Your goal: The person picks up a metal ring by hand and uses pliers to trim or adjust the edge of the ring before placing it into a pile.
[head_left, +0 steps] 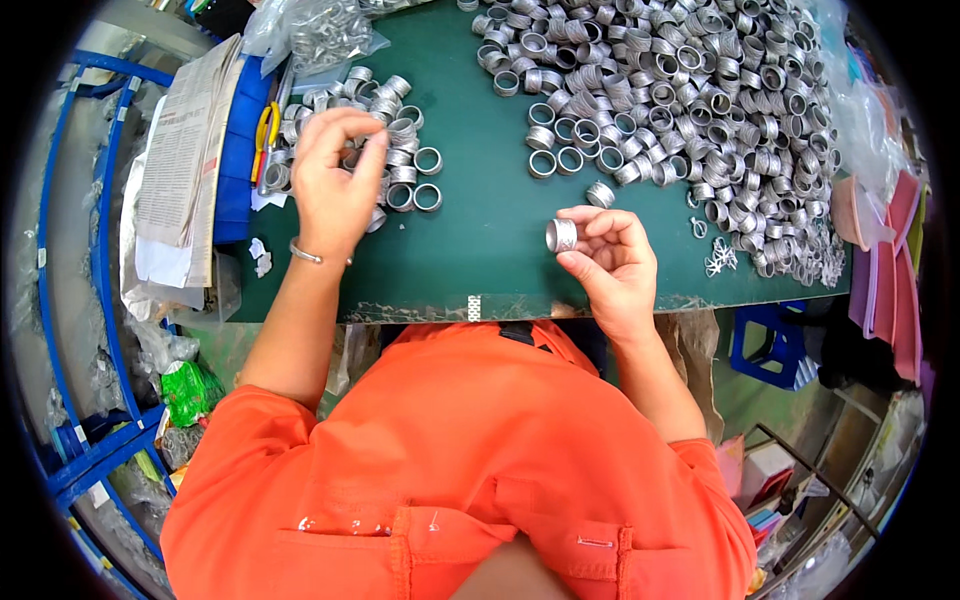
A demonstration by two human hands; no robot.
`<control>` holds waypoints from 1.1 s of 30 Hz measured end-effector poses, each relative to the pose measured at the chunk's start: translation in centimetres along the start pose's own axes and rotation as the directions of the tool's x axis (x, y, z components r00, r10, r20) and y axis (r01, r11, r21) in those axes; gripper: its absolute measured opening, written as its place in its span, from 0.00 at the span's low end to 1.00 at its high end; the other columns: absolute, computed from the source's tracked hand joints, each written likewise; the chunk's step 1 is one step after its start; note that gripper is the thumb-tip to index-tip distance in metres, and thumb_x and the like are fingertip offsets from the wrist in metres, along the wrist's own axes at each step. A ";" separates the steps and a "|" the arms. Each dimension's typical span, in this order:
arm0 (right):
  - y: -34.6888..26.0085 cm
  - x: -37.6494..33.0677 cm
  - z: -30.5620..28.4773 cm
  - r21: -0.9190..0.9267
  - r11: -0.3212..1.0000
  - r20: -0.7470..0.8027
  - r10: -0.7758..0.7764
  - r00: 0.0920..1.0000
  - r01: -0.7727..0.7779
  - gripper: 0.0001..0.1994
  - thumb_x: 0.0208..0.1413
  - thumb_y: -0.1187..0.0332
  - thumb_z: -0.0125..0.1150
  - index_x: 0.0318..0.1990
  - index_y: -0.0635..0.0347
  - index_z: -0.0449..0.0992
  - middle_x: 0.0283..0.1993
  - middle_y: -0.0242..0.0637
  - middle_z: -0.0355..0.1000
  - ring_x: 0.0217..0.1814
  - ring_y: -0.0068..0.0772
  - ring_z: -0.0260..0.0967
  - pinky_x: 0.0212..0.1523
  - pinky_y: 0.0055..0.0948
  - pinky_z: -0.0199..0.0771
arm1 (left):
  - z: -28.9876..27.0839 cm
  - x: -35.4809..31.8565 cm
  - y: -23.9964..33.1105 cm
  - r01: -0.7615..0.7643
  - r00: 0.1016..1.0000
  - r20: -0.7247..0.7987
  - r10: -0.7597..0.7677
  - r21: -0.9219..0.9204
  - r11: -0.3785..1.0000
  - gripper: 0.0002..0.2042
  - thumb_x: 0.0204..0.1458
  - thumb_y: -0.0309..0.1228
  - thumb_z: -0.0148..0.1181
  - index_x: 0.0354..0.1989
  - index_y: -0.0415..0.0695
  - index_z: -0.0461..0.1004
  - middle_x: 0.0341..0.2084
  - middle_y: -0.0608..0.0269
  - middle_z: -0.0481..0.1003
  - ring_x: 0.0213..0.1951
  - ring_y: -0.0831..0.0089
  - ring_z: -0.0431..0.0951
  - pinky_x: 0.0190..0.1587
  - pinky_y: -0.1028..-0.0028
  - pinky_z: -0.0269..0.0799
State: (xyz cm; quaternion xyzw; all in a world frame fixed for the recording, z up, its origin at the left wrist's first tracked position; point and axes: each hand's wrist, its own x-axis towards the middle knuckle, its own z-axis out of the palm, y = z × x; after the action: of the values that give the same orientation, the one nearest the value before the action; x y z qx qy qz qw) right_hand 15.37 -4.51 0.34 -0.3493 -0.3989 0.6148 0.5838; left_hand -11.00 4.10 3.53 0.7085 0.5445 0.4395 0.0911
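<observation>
A: Start with the head view. Where is the ring being handled?

B: The right hand [610, 255] has one short, silver-grey patterned metal ring [561, 236] pinched between thumb and fingertips. It sits on the near side of the large heap of silver-grey metal rings [640, 95], toward the left.

A: And the left hand [338, 175]?

B: Loosely curled, well left of that heap, over a smaller pile of silver-grey metal rings [400, 150]. Its palm is hidden, so I can't tell whether it holds anything.

A: How would you handle the ring well?

B: I'd keep that light pinch, leave the open end and patterned band uncovered, and turn it slowly to see the whole surface. The left hand should stay light, since the smaller pile looks easy to topple.

A: Now count.

B: One ring in the right hand; one loose silver-grey ring [600, 194] just off the heap's near edge. The heap overlaps too much to count, and the left hand covers part of the smaller pile. Left of the heap, past that pile: one yellow-handled tool [268, 130] and one blue plastic bin [234, 190]. One blue plastic stool [765, 345] stands below the heap's near side.
</observation>
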 end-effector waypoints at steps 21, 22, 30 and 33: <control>0.4 -1.3 0.9 -0.197 0.970 -0.001 -0.144 0.990 0.141 0.17 0.50 0.83 0.60 0.46 0.64 0.62 0.47 0.43 0.67 0.46 0.28 0.69 0.45 0.25 0.72 | 4.9 -5.9 7.0 0.261 0.847 0.520 0.110 -0.587 0.766 0.19 0.42 0.15 0.63 0.45 0.38 0.69 0.44 0.56 0.68 0.42 0.71 0.75 0.42 0.75 0.75; 0.4 -1.4 0.8 -0.234 0.960 -0.002 -0.159 0.987 0.154 0.17 0.50 0.84 0.60 0.46 0.64 0.62 0.47 0.44 0.67 0.46 0.28 0.69 0.45 0.25 0.72 | 4.8 -5.9 6.9 0.315 0.825 0.555 0.105 -0.607 0.730 0.19 0.42 0.15 0.63 0.45 0.37 0.69 0.44 0.56 0.68 0.42 0.71 0.75 0.42 0.74 0.76; -0.1 -1.8 0.7 -0.188 0.981 -0.033 -0.057 0.998 0.050 0.08 0.55 0.78 0.57 0.43 0.67 0.69 0.47 0.44 0.70 0.44 0.28 0.70 0.46 0.25 0.72 | 5.3 -6.8 6.9 0.603 0.750 0.661 -0.016 -0.675 0.426 0.17 0.44 0.14 0.64 0.43 0.34 0.68 0.43 0.57 0.68 0.42 0.71 0.75 0.46 0.72 0.75; -0.4 -1.9 0.2 -0.381 0.921 0.040 -0.067 0.997 0.078 0.07 0.54 0.76 0.59 0.39 0.67 0.72 0.47 0.43 0.71 0.44 0.31 0.71 0.45 0.26 0.72 | 5.4 -6.8 6.9 0.570 0.761 0.649 0.008 -0.674 0.470 0.16 0.43 0.15 0.64 0.41 0.35 0.69 0.42 0.57 0.69 0.42 0.71 0.75 0.45 0.72 0.75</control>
State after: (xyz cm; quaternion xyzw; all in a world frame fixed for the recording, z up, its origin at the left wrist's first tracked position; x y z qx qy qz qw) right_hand 15.52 -6.39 0.73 -0.4333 -0.5313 0.5078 0.5217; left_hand -2.44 -2.47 0.98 0.5613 0.3212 0.3896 0.6558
